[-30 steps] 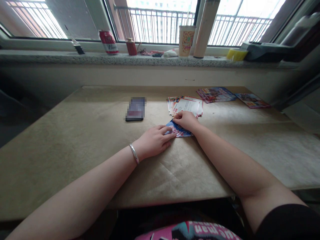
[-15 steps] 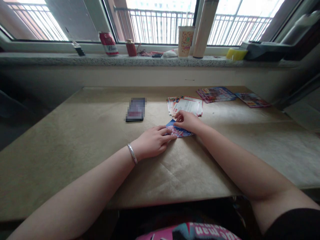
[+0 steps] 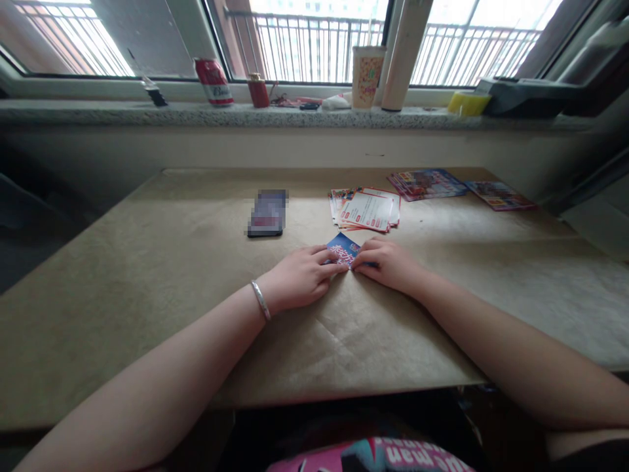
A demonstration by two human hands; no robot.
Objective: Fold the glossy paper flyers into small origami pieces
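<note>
A small blue folded leaflet (image 3: 343,248) lies on the paper-covered table (image 3: 147,275). My left hand (image 3: 299,280), a silver bracelet (image 3: 261,300) on its wrist, rests on the leaflet's left edge with fingers together, pressing it down. My right hand (image 3: 389,263) covers the leaflet's right side, its curled fingertips pinching the near edge beside my left fingertips. Most of the leaflet is hidden under both hands.
A fanned stack of red-and-white leaflets (image 3: 369,211) lies just beyond my hands. A phone (image 3: 266,213) is to their left. More leaflets (image 3: 426,183) lie at the far right. The windowsill holds a red can (image 3: 213,82), a cup (image 3: 367,77) and a yellow sponge (image 3: 468,103).
My right hand slid from the leaflet's far edge back toward me to its near edge, meeting my left fingertips. The left hand stayed in place.
</note>
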